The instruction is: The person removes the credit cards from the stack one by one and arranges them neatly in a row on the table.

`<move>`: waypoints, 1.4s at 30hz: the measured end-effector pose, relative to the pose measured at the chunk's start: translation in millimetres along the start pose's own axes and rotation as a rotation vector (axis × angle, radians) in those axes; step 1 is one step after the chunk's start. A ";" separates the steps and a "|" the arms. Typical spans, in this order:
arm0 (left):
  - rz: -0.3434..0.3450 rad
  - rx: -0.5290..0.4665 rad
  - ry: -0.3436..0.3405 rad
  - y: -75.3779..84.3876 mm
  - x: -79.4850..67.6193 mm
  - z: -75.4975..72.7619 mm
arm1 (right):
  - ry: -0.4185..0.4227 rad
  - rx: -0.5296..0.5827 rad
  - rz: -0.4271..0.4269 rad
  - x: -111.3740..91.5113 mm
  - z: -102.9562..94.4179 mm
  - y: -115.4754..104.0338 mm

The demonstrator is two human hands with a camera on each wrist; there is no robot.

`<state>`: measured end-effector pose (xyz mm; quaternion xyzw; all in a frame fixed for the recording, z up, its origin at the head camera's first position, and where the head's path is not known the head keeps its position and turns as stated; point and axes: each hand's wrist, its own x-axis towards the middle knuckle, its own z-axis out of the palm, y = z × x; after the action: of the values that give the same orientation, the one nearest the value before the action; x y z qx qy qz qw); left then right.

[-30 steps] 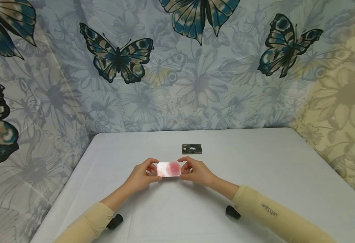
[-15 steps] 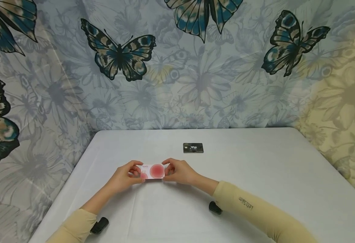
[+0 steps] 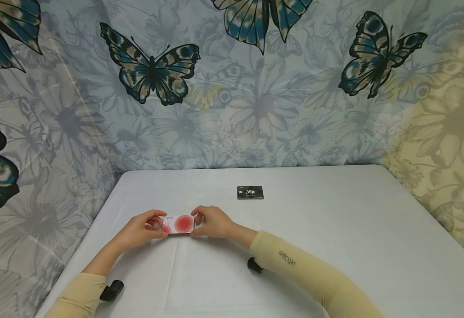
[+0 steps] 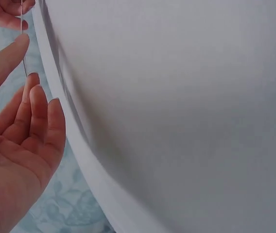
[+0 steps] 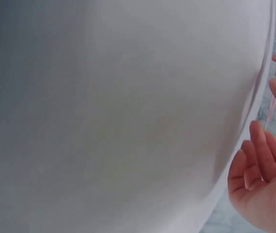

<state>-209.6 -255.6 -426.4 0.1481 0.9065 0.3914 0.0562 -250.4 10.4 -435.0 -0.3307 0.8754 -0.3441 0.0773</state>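
A small white card (image 3: 179, 224) with a red-pink round print is held up between both hands, a little above the white table. My left hand (image 3: 143, 227) pinches its left end between thumb and fingertips. At the opposite end, my right hand (image 3: 214, 223) grips the card the same way. Both wrist views show it edge-on as a thin line: the card (image 4: 24, 63) between the left thumb and fingers, and the card (image 5: 272, 104) by the right fingertips. Behind and to the right, a black card (image 3: 250, 192) marked "Vip" lies flat on the table.
The white-covered table (image 3: 335, 221) reaches back to a wall cloth (image 3: 263, 110) printed with flowers and butterflies. A black wrist device (image 3: 111, 290) sits under the left forearm, and another black device (image 3: 254, 265) under the right.
Both hands have carried the white card steadily leftward across the table. The glare on its face has gone, so its print shows more clearly. The black card stays put.
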 end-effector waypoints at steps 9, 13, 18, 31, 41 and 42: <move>-0.013 0.000 -0.005 -11.2 -2.7 -12.6 | -0.015 -0.112 0.073 20.9 10.7 -15.2; -0.029 0.016 -0.011 -14.3 -1.5 -17.3 | -0.017 -0.174 0.095 28.8 13.2 -21.1; -0.043 0.018 -0.020 -20.6 3.0 -22.6 | -0.029 -0.220 0.143 35.5 14.6 -26.5; -0.045 -0.009 -0.048 -32.2 11.1 -24.3 | -0.022 -0.265 0.228 40.6 19.2 -31.0; -0.064 -0.020 -0.037 -34.5 13.3 -22.3 | 0.017 -0.249 0.230 41.2 22.1 -29.3; -0.064 -0.023 -0.038 -34.2 13.1 -22.2 | 0.018 -0.246 0.228 40.9 22.1 -29.3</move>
<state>-234.6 -289.1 -435.7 0.1256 0.9049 0.3971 0.0874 -258.4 -43.5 -428.7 -0.2331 0.9434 -0.2264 0.0669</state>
